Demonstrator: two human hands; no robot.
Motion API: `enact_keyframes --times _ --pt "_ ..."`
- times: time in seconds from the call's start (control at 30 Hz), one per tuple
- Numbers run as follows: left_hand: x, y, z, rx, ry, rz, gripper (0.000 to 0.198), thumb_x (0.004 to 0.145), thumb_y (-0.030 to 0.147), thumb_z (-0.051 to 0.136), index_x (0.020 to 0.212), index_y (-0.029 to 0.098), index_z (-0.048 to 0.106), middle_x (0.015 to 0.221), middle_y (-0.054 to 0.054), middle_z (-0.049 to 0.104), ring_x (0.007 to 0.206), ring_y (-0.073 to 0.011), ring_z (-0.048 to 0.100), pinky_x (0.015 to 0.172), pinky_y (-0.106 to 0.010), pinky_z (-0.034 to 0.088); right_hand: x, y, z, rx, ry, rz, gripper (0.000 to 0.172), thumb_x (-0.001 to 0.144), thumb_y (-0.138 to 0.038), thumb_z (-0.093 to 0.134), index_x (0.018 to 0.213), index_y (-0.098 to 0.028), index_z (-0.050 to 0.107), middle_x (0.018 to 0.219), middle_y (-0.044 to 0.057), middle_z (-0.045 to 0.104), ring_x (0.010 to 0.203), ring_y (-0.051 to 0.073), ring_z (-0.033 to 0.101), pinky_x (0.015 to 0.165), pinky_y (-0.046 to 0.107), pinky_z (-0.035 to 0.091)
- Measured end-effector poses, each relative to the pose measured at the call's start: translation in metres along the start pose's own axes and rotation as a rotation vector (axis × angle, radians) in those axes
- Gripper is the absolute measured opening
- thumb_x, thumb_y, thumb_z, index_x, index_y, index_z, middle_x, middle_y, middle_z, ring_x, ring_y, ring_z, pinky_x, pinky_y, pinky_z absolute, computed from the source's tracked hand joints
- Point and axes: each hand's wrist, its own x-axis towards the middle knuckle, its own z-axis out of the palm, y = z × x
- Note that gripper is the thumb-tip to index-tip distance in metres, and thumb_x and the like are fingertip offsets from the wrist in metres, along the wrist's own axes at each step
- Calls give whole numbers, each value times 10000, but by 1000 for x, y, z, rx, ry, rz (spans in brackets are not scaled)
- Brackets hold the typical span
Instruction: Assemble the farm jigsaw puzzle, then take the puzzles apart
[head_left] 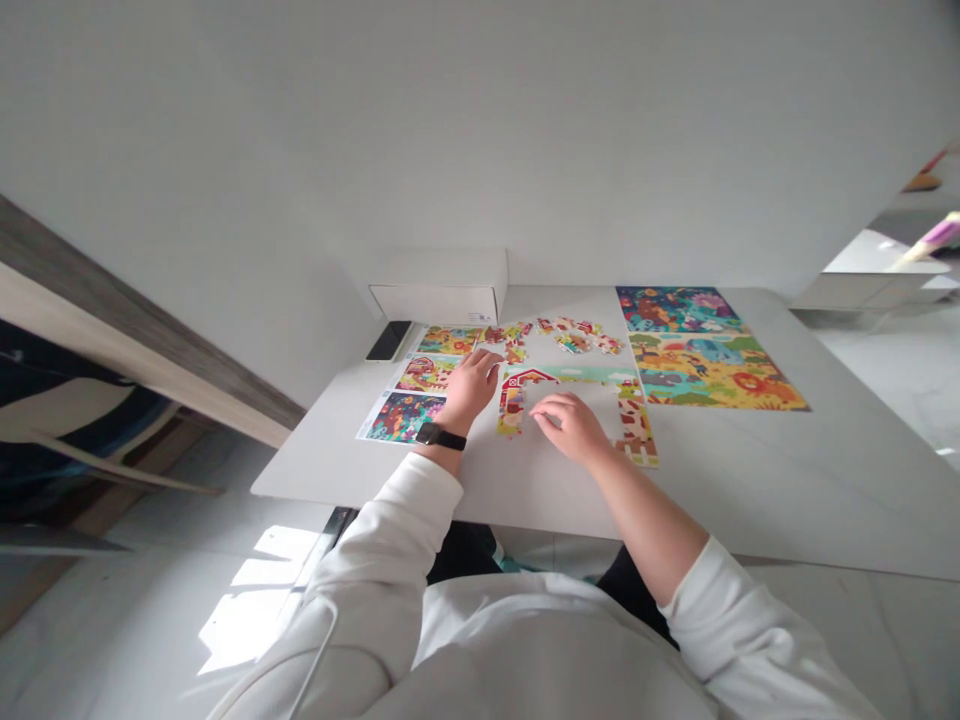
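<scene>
A partly assembled jigsaw puzzle [637, 425] lies before me: a farm-scene border with a red barn at its upper left and a bare middle. My left hand [471, 385] is over the right edge of a printed picture sheet [409, 415], left of the barn. Its fingers are bent and slightly apart, with nothing visible in them. Inside the border hovers my right hand [574, 425], its curved fingertips pointing left toward the left-hand strip of pieces. I see nothing between them. Loose puzzle pieces [574, 342] are scattered beyond the border.
At the back left stands a white box [439, 290] against the wall. A phone [388, 341] lies near the table's left edge. Two finished-looking puzzle pictures, a dark blue one [679, 310] and a yellow animal one [716, 370], lie to the right on the white table [840, 480].
</scene>
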Motion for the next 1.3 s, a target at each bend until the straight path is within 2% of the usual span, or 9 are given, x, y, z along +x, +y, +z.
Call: enact_keyframes --times 0.13,0.27,0.4,0.57,0.67,0.77,0.97,1.13,1.3 --pt "16 -10 7 64 -87 -98 284 1069 268 497 1201 268 749 1258 -86 754 1064 -259 726 877 -354 554 0 -1 -1 4 0 0 175 996 -146 665 977 -256 800 1017 44 818 976 231 722 953 394 542" --pt "39 -27 9 94 -113 -237 315 1031 256 550 1299 270 715 1319 -88 745 1134 -273 715 928 -352 546 2 3 0 4 -9 32 176 995 -153 665 968 -260 802 1004 47 813 964 227 718 946 394 550" --pt "64 -53 12 90 -96 -324 366 974 223 612 1332 255 678 1294 -100 750 1166 -286 701 979 -375 543 7 9 2 7 16 77 183 992 -151 657 964 -262 801 998 47 809 966 225 717 938 388 556" --pt "84 -79 27 29 -13 -327 361 950 196 621 1306 225 670 1246 -125 751 1153 -301 700 1019 -411 541 10 14 3 5 35 101 171 999 -169 657 969 -261 797 1007 51 805 985 234 716 946 396 561" --pt "84 -87 39 14 40 -307 364 945 185 603 1300 222 670 1255 -136 741 1177 -313 689 1053 -439 534 10 15 3 8 42 137 171 998 -167 658 960 -268 792 1003 51 803 987 236 718 941 395 566" --pt "81 -95 50 18 38 -273 371 933 185 603 1295 227 671 1295 -139 728 1243 -321 661 1108 -453 513 10 16 4 11 37 162 173 998 -162 657 952 -269 785 1002 47 803 980 234 719 938 396 566" --pt "80 -109 55 51 14 -264 407 934 237 629 1341 224 645 1351 -153 721 1288 -342 644 1149 -493 477 10 16 5 13 18 182 160 1007 -176 655 961 -264 781 1001 50 801 990 239 719 936 399 566" --pt "81 -114 59 78 -57 -288 487 910 270 695 1385 201 615 1406 -190 704 1336 -367 629 1159 -508 462 9 15 5 27 12 185 159 1020 -198 645 963 -260 780 999 50 799 988 238 723 934 400 568" --pt "80 -114 66 67 -144 -193 435 970 362 654 1379 213 641 1376 -159 732 1325 -340 650 1163 -488 458 9 13 7 42 4 171 154 1008 -182 662 959 -269 779 994 45 804 967 232 727 924 390 569"
